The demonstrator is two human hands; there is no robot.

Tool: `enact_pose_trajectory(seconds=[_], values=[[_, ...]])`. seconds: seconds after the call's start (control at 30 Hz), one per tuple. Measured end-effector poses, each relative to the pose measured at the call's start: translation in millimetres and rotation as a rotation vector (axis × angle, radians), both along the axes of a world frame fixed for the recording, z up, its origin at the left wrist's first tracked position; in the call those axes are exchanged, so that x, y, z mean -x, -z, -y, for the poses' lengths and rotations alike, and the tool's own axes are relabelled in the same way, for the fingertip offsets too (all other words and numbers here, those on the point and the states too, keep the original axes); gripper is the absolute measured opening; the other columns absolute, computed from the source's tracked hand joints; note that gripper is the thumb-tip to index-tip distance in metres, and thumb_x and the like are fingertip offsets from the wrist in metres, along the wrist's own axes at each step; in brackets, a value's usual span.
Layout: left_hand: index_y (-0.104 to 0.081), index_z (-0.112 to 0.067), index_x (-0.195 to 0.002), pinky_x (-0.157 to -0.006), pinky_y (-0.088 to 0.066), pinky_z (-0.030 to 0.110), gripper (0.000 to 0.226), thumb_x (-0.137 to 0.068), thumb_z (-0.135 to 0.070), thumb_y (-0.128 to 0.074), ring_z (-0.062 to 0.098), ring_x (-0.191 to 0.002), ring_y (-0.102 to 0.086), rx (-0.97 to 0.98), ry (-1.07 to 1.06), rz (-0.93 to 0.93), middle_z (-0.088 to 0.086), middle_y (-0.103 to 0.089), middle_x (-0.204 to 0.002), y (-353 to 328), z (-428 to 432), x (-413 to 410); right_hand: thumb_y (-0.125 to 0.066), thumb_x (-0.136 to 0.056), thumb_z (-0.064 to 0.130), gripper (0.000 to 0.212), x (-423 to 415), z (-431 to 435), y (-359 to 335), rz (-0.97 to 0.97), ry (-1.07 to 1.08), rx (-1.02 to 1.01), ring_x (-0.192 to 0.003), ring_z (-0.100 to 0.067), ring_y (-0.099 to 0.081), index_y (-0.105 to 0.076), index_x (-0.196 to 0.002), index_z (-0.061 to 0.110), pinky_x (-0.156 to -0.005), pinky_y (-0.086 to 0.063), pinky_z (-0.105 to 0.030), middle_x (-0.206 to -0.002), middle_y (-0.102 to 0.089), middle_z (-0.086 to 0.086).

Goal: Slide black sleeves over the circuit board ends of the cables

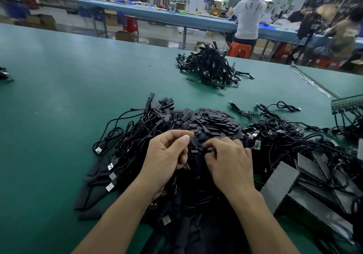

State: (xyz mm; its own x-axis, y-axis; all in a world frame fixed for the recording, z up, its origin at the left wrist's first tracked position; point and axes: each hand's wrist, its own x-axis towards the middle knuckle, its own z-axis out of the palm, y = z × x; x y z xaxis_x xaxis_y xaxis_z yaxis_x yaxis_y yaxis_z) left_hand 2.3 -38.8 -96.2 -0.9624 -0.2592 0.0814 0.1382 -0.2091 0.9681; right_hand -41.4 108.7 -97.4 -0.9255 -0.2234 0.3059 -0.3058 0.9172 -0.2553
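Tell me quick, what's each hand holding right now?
Left hand: fingers curled, pinching a small flat black sleeve.
Right hand: fingers curled, pinching a thin black piece beside it; sleeve or cable, cannot tell.

I am straining at the spot between the hands. The left hand [167, 155] is pinching a black sleeve [193, 142], and its thumb is covering most of it. The right hand [228, 161] is curling over the cable end [208, 149] it is pinching, so its fingers are hiding any circuit board there, and I am failing to tell whether the sleeve is on. Below the wrists, the dark pile [196, 204] is merging into one black mass. The bottom edge is cutting off both forearms [110, 224]. The left edge is slicing through a cable bundle [5, 75], and the right edge is doing the same to the grey panels [314, 175] and a rack [347, 104]. The far workbench [137, 12] is blurring.
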Motion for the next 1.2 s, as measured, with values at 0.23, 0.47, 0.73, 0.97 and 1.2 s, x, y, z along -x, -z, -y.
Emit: enact_pose_trajectory(seconds=[0.23,0.47,0.73,0.97,1.2], values=[[-0.076,-0.015,-0.092,-0.041,-0.035,0.015,0.023,-0.098,-0.004,-0.057,0.008,-0.046,-0.049,-0.013,0.0,0.004,-0.002,-0.057,-0.058,0,0,2,-0.058,-0.094,0.039,0.027,10,1,-8,0.114,-0.079,-0.131,-0.11,-0.018,-0.046,-0.061,-0.12,0.045,-0.092,-0.035,-0.037,-0.104,-0.044,0.009],[-0.077,-0.018,-0.09,-0.041,-0.037,0.015,0.022,-0.097,-0.005,-0.059,0.009,-0.048,-0.054,0.001,0.011,-0.002,0.0,-0.06,-0.061,-1,-1,1,-0.067,-0.092,0.031,0.018,0,-10,-3,-0.107,-0.146,0.367,-0.092,-0.009,-0.061,-0.075,-0.108,0.032,-0.085,-0.051,-0.033,-0.092,-0.065,0.014],[-0.075,-0.015,-0.094,-0.047,-0.046,0.016,0.013,-0.09,-0.004,-0.068,0.011,-0.061,-0.067,0.024,0.05,-0.003,0.004,-0.072,-0.073,0,-3,-2,-0.075,-0.087,0.014,0.035,-11,-23,3,0.076,-0.267,0.925,-0.068,-0.005,-0.064,-0.072,-0.103,0.044,-0.063,-0.049,-0.013,-0.078,-0.068,0.015],[-0.073,-0.011,-0.102,-0.055,-0.051,0.018,0.02,-0.084,-0.003,-0.075,0.017,-0.076,-0.074,0.08,0.112,-0.01,0.007,-0.075,-0.081,-2,-1,-5,-0.081,-0.078,0.017,0.017,-18,-27,0,0.116,-0.361,1.039,-0.06,0.0,-0.059,-0.072,-0.088,0.028,-0.059,-0.043,-0.01,-0.072,-0.07,0.01],[-0.073,-0.011,-0.102,-0.055,-0.052,0.02,0.022,-0.083,0.0,-0.075,0.019,-0.065,-0.067,0.096,0.158,0.006,0.011,-0.073,-0.075,1,1,-4,-0.084,-0.073,0.027,0.035,-21,-25,2,0.142,-0.411,0.893,-0.089,-0.009,-0.071,-0.074,-0.105,0.039,-0.078,-0.057,-0.026,-0.093,-0.073,0.012]])
